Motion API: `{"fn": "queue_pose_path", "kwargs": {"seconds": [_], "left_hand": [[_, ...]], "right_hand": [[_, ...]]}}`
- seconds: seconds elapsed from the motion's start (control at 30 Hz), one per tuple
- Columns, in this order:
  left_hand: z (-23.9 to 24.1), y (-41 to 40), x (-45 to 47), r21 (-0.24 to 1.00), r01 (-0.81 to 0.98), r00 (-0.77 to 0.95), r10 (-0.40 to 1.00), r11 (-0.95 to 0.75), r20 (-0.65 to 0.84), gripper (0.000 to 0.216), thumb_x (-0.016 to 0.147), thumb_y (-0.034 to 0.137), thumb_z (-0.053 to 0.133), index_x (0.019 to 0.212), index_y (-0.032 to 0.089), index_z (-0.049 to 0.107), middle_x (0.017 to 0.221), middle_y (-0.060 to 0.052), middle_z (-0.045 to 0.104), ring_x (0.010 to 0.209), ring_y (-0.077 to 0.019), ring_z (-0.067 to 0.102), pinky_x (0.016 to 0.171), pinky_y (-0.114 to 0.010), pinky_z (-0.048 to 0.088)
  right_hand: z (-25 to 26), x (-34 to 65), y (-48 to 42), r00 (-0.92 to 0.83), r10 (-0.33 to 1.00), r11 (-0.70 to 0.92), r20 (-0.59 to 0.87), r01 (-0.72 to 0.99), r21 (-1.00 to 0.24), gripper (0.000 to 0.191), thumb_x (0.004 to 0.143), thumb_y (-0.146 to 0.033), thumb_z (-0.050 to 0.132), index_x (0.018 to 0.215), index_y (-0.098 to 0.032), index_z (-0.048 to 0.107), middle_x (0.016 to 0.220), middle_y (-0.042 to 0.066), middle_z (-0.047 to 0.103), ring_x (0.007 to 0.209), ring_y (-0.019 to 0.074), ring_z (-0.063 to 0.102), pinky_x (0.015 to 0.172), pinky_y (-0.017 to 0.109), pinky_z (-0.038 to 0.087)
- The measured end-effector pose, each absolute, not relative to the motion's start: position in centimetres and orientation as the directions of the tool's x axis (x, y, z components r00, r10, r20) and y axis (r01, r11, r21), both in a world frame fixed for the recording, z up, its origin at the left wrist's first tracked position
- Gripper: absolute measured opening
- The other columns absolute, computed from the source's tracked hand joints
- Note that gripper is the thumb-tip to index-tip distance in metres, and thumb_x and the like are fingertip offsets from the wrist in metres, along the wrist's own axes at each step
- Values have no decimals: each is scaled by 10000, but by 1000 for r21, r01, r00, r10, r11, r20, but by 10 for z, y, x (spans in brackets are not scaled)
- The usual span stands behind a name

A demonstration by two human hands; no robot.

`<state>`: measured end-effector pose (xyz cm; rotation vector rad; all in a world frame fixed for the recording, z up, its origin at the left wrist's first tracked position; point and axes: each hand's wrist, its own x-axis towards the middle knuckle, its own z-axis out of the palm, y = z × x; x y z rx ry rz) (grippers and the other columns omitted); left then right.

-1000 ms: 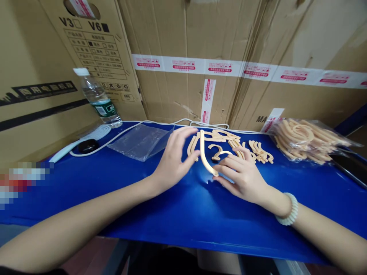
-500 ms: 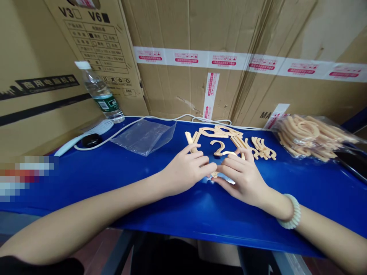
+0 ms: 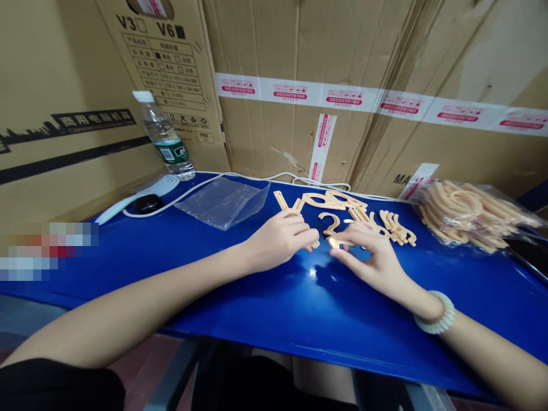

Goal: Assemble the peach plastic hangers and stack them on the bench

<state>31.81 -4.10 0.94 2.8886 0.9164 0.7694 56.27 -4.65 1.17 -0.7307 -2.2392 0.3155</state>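
Observation:
On the blue table [image 3: 299, 308] my left hand [image 3: 280, 242] is curled, its fingers closed round a pale orange plastic piece that is mostly hidden. My right hand [image 3: 370, 257] pinches a small piece of the same plastic [image 3: 334, 244] between thumb and fingers, close to the left hand. A hook-shaped piece [image 3: 329, 221] lies just behind both hands. More curved plastic parts [image 3: 396, 227] and flat strips [image 3: 331, 201] are spread further back. A white bead bracelet [image 3: 436, 314] is on my right wrist.
A clear bag full of the same plastic parts [image 3: 468, 216] lies at the right. An empty clear bag [image 3: 225, 201], a water bottle [image 3: 165, 137], a white cable [image 3: 201, 185] and a black object [image 3: 148, 202] sit at the left. Cardboard boxes [image 3: 342, 85] wall the back.
My left hand came in from open and closed on the long curved piece that the right hand held upright. The piece is now down between both hands, which shifted slightly back.

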Motion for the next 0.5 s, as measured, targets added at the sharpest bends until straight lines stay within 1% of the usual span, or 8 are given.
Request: {"fn": "queue_pose_path", "kwargs": {"seconds": [0.07,0.13,0.23,0.3,0.37,0.43,0.5], "left_hand": [[6,-31,313,156,519,714,527,-840,461,277,1027,235,408,985,221,681,911,-68,722,908,-218,622,1083,-429,367],[3,-21,307,90,536,723,511,-840,464,299,1018,168,379,1066,210,672,950,-79,720,957,-224,620,1114,-447,350],[-3,-8,297,-26,597,735,534,-802,418,319,987,92,363,1099,167,652,1016,-114,699,1015,-243,604,1081,-444,398],[-6,-1,291,-59,628,733,565,-776,379,305,958,59,382,1078,155,645,1063,-131,678,1059,-258,586,1039,-440,439],[-9,2,286,-26,631,731,583,-776,354,321,923,20,391,1072,156,640,1138,-142,655,1128,-269,560,1020,-443,462],[-11,3,284,59,615,727,594,-786,344,361,886,-10,397,1105,158,629,1202,-144,634,1179,-268,539,1029,-445,469],[-12,2,284,141,596,716,602,-791,353,393,858,-4,429,1175,147,605,1232,-148,624,1195,-268,540,1052,-443,462]], "right_hand": [[10,565,-41,-561,594,804,577,400,-439,115,953,-338,694,972,-226,708,831,37,694,796,222,636,770,398,485],[8,566,-37,-566,599,801,567,403,-444,102,958,-317,685,1000,-226,705,941,65,719,886,245,655,831,429,504],[5,568,-32,-582,593,805,557,445,-392,122,972,-290,659,1068,-235,711,1043,88,723,993,277,645,915,487,492],[4,571,-29,-585,588,806,558,474,-353,135,985,-278,633,1088,-243,712,1065,92,717,1020,285,635,940,509,484],[3,573,-25,-580,593,800,558,502,-328,149,994,-277,613,1098,-250,716,1083,96,708,1034,290,628,943,518,486],[3,576,-22,-577,605,788,548,531,-311,162,1000,-282,601,1104,-256,722,1099,100,698,1040,295,622,937,524,490],[2,578,-19,-579,611,780,540,557,-285,171,1003,-285,592,1103,-260,728,1098,104,691,1041,302,617,937,535,490]]}}
